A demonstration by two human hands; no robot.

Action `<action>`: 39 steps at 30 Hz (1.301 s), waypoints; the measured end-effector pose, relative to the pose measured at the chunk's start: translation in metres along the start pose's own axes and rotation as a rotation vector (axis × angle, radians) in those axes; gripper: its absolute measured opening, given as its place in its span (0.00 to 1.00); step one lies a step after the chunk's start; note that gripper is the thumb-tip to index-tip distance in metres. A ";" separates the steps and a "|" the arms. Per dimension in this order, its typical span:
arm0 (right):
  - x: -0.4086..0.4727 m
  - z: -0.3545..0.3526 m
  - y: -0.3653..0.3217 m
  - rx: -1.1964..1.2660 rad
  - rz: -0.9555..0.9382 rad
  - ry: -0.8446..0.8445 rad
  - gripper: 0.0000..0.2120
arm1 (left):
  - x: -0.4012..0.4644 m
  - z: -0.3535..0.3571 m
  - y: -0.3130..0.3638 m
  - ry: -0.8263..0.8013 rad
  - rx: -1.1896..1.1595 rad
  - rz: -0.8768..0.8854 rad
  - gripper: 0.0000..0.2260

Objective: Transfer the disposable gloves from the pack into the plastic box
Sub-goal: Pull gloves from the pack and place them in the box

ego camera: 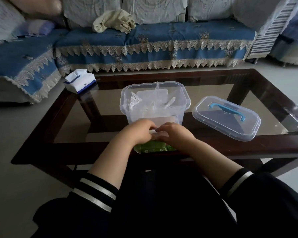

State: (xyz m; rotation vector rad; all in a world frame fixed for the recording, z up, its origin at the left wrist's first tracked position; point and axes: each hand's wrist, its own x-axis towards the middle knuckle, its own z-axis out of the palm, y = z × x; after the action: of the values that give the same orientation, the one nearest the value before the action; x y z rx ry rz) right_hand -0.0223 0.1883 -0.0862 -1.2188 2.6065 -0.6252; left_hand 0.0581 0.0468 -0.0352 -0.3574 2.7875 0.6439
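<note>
Sofa (153, 42): blue cover with lace trim, across the room behind the table; a crumpled beige cloth (113, 21) lies on the seat.

Table (273, 146): dark wood frame with a glass top, right in front of me; carries everything I work with.

Plastic box (155, 102): clear, lid off, at the table's middle just beyond my hands. Thin clear plastic pieces already lie loosely inside, so I judge the transfer is partly done. It stands near so each glove has a short way to go.

Lid (226, 118): clear with a blue handle, laid flat to the right of the box, apart from it, out of the way of filling.

Tissue pack (80, 81): white and blue, at the table's far left corner, well apart from the work.

Pack (153, 146): green, at the near edge of the table, mostly hidden under my hands; the remaining gloves are in it.

Left hand (138, 133) and right hand (174, 133): both rest on the pack with fingers curled, fingertips meeting over a thin pale edge (152, 131) at its top. I take this for a glove being pinched out, but cannot tell glove from pack flap.
</note>
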 end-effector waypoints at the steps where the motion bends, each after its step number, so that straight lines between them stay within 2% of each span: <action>1: 0.002 0.004 -0.001 0.012 0.016 0.011 0.17 | 0.003 0.009 -0.003 0.003 0.003 -0.002 0.19; 6: 0.006 0.016 -0.003 0.168 0.126 0.132 0.10 | 0.011 0.036 -0.019 0.096 0.070 0.039 0.28; 13: 0.013 0.024 0.000 0.090 0.095 0.156 0.08 | 0.018 0.043 -0.030 0.135 0.063 0.065 0.27; 20: 0.007 0.026 -0.001 0.035 -0.015 0.171 0.09 | 0.022 0.042 -0.028 0.129 0.078 0.042 0.25; 24: 0.001 0.022 -0.005 0.138 -0.001 0.225 0.07 | 0.021 0.041 -0.027 0.133 0.058 0.046 0.25; 31: -0.007 0.019 0.002 0.412 0.156 0.349 0.05 | 0.018 0.043 -0.031 0.146 0.008 0.061 0.24; 34: -0.008 0.016 0.002 0.424 0.159 0.270 0.11 | 0.018 0.046 -0.031 0.144 0.003 0.046 0.26; 36: -0.004 0.018 0.005 0.326 0.115 0.209 0.15 | 0.016 0.047 -0.031 0.138 -0.003 0.040 0.26; 39: 0.000 0.016 0.002 0.255 0.072 0.193 0.09 | 0.015 0.048 -0.031 0.137 -0.015 0.042 0.26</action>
State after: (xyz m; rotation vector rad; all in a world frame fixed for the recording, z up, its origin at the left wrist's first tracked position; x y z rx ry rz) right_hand -0.0183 0.1852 -0.1016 -1.0275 2.6042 -1.0704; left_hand 0.0624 0.0389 -0.0934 -0.3601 2.9292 0.6736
